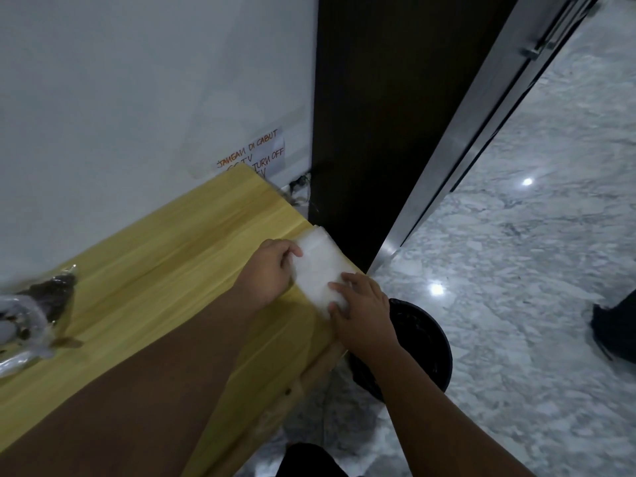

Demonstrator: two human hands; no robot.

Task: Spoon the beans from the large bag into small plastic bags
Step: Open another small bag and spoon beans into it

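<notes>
Plastic bags at table edge, in left hand, under right hand.

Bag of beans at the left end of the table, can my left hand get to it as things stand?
Probably yes. Only bare wooden table lies between the left hand and the bag of beans. The hand grips the stack of small plastic bags, so it must let go first.
</notes>
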